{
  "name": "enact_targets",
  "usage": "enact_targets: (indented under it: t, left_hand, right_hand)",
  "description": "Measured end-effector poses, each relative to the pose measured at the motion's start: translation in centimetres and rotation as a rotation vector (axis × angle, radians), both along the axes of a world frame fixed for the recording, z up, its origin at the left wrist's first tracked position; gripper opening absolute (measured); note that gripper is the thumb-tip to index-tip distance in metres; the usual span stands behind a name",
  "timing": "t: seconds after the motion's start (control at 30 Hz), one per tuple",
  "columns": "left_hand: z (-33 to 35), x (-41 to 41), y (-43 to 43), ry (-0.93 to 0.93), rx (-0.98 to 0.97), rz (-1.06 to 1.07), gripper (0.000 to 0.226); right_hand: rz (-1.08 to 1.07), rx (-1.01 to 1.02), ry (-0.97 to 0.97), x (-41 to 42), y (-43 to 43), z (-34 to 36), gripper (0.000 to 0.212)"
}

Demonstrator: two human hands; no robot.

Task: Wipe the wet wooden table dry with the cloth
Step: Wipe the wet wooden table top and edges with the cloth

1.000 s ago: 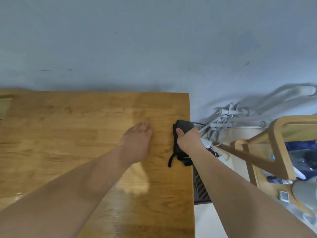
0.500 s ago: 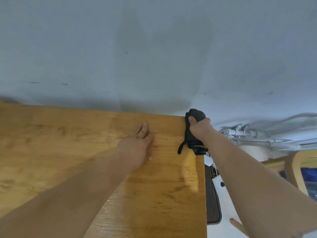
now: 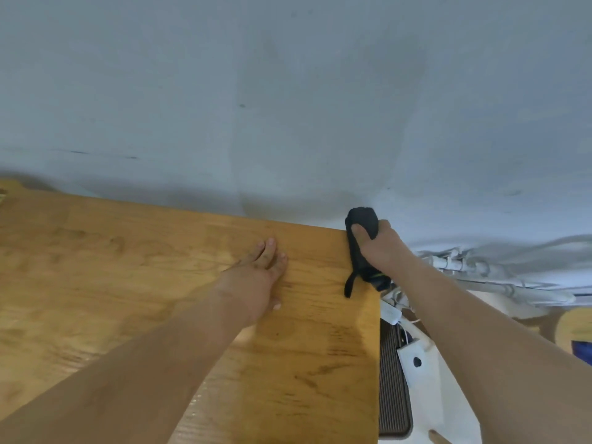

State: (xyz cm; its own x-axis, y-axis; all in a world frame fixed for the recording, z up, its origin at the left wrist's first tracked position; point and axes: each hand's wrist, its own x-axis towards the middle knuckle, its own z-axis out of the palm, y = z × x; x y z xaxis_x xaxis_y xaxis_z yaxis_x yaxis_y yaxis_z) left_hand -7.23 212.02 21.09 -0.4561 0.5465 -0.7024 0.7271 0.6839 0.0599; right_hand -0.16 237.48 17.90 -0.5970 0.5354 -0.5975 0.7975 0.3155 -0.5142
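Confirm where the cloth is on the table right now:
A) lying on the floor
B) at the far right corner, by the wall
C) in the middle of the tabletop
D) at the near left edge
B: the right hand grips the dark cloth over the wooden table at its far right corner next to the wall, while the left hand lies flat nearer the middle.

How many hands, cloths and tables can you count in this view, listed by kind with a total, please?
Hands: 2, the left hand flat on the wood and the right hand closed around the cloth
Cloths: 1, the black cloth at the far right corner
Tables: 1, the wooden table
Total: 4
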Motion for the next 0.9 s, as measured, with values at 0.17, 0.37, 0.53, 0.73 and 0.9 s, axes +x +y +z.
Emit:
enact_targets:
  t: [0.17, 0.37, 0.53, 0.73, 0.9]
  left_hand:
    - [-0.1, -0.2, 0.1, -0.004, -0.003, 0.020, 0.091]
    - [-0.7, -0.2, -0.2, 0.030, 0.030, 0.014, 0.091]
    - [-0.7, -0.2, -0.6, 0.023, 0.059, 0.025, 0.089]
    - [-0.6, -0.1, -1.1, 0.048, 0.067, -0.052, 0.087]
    - [0.0, -0.8, -1.5, -0.012, 0.161, -0.095, 0.082]
  right_hand:
    - [-0.084, -0.034, -0.010, 6.1, -3.6, 1.0, 0.075]
    - [0.050, 0.179, -0.028, 7.6, -6.4, -0.3, 0.094]
    - [0.122, 0.176, -0.009, 1.8, -2.1, -0.6, 0.087]
    - [0.429, 0.153, -0.171, -3.4, 0.4, -0.5, 0.058]
    - [0.589, 0.150, -0.221, -6.8, -3.8, 0.7, 0.051]
